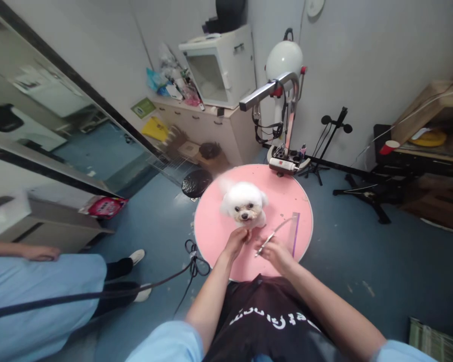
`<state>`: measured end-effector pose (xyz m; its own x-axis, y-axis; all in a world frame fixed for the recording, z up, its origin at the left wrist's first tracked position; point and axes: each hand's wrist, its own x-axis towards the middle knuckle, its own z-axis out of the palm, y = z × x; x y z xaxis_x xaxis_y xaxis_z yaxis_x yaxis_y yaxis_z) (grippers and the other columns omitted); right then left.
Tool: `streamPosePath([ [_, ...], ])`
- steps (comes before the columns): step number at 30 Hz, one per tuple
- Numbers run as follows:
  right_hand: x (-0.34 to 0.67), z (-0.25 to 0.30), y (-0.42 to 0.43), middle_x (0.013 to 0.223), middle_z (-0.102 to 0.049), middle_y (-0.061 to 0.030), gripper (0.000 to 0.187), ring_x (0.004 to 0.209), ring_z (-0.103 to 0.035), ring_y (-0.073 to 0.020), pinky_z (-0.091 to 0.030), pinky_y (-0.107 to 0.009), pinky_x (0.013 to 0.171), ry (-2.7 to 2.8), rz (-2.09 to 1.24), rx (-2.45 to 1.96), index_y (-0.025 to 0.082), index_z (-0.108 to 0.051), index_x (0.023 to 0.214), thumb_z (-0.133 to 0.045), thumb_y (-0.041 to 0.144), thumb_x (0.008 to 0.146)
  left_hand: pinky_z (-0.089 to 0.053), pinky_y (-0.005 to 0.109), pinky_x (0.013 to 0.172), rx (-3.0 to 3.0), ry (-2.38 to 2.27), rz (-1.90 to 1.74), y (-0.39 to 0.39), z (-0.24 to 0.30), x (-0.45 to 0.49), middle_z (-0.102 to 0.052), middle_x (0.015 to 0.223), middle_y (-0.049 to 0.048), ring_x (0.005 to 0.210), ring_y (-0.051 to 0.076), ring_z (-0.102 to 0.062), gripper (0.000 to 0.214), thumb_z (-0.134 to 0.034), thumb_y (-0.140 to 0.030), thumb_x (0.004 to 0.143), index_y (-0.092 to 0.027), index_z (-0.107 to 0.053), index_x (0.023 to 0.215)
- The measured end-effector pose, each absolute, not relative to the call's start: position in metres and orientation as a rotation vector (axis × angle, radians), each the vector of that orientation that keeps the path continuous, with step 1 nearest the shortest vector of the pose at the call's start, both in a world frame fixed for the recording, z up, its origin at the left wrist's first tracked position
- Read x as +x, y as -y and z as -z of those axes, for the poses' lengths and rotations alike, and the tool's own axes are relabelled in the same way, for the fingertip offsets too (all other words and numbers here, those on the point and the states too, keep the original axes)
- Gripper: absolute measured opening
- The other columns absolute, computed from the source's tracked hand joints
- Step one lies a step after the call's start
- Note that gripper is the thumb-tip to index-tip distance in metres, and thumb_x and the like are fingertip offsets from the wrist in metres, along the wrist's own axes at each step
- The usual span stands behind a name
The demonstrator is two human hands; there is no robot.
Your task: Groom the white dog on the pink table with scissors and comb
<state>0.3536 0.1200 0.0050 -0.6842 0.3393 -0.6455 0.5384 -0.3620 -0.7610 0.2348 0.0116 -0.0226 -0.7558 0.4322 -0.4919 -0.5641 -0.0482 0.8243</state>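
A fluffy white dog (245,200) sits on the round pink table (211,229), facing me. My left hand (237,241) is at the dog's lower chest with its fingers curled closed; what lies between them, if anything, is hidden. In my right hand (276,254) is a pair of scissors (275,233), with the long blades pointing up and to the right, away from the dog. A flat strip with a purple edge (296,234) lies on the table to the right of the scissors.
A metal arm (268,94) with a tool tray (287,160) rises at the table's far edge. A black stool (197,183) stands left of the table. Another person's hand (41,252) and blue smock show at left, near a dark cord (147,287).
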Motion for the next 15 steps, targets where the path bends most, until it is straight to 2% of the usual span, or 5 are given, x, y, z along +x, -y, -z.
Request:
streamPosePath([
  [2, 0.355, 0.026, -0.158, 0.099, -0.071, -0.0151, 0.028, 0.095, -0.071, -0.0277, -0.054, -0.033, 0.073, -1.842, 1.861, 1.359, 0.017, -0.059, 0.096, -0.059, 0.041, 0.082, -0.039, 0.022, 0.056, -0.195, -1.515, -1.935, -0.012, 0.021, 0.230, -0.059, 0.062, 0.0025, 0.057, 0.009, -0.051, 0.063, -0.091, -0.052, 0.038, -0.008, -0.066, 0.075],
  [4, 0.357, 0.051, -0.189, 0.110, -0.067, -0.0216, 0.029, 0.108, -0.067, -0.0319, -0.051, -0.038, 0.083, -1.943, 1.555, 1.493, 0.014, -0.060, 0.104, -0.056, 0.035, 0.085, -0.037, 0.020, 0.056, -0.257, -1.500, -2.003, -0.018, 0.020, 0.228, -0.063, 0.067, 0.0028, 0.056, 0.007, -0.050, 0.066, -0.091, -0.050, 0.033, -0.009, -0.068, 0.079],
  [7, 0.362, 0.077, -0.210, 0.122, -0.060, -0.0298, 0.044, 0.119, -0.061, -0.0363, -0.045, -0.047, 0.095, -2.004, 1.175, 1.590, 0.007, -0.054, 0.123, -0.057, 0.031, 0.085, -0.032, 0.019, 0.053, -0.313, -1.468, -2.041, -0.043, 0.024, 0.229, -0.063, 0.066, 0.0029, 0.052, 0.005, -0.046, 0.055, -0.090, -0.040, 0.039, -0.008, -0.067, 0.077],
  [9, 0.365, 0.090, -0.211, 0.122, -0.061, -0.0300, 0.050, 0.117, -0.061, -0.0354, -0.044, -0.047, 0.096, -2.026, 1.021, 1.595, 0.005, -0.052, 0.127, -0.056, 0.033, 0.087, -0.030, 0.019, 0.051, -0.328, -1.430, -2.055, -0.066, 0.028, 0.231, -0.058, 0.059, 0.0013, 0.050, 0.005, -0.044, 0.043, -0.087, -0.033, 0.046, -0.007, -0.064, 0.072],
  [15, 0.373, 0.105, -0.213, 0.092, -0.070, -0.0217, 0.029, 0.085, -0.070, -0.0276, -0.047, -0.038, 0.073, -2.239, 0.904, 1.491, 0.009, -0.068, 0.098, -0.056, 0.031, 0.083, -0.021, 0.019, 0.047, -0.448, -1.377, -2.196, -0.115, 0.028, 0.228, -0.039, 0.045, -0.0071, 0.042, 0.004, -0.032, 0.021, -0.068, -0.020, 0.064, -0.014, -0.048, 0.066],
])
